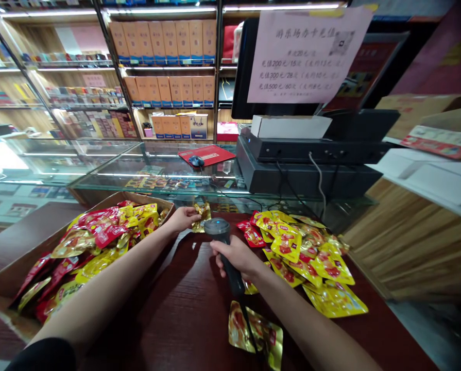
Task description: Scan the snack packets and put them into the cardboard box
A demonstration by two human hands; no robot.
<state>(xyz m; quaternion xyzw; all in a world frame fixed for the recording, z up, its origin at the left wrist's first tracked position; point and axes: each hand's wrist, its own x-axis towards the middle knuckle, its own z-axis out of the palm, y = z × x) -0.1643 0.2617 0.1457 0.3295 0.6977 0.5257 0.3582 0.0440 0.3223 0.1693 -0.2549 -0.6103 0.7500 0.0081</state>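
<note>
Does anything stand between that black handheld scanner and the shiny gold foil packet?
Nothing visible does. The black handheld scanner appears close to the shiny gold foil packet, and the left grip holds that packet from its left side.

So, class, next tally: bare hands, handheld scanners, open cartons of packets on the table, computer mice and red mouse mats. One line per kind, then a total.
Bare hands, left hand and right hand: 2
Handheld scanner: 1
Open carton: 1
Computer mouse: 1
Red mouse mat: 1
Total: 6
</note>
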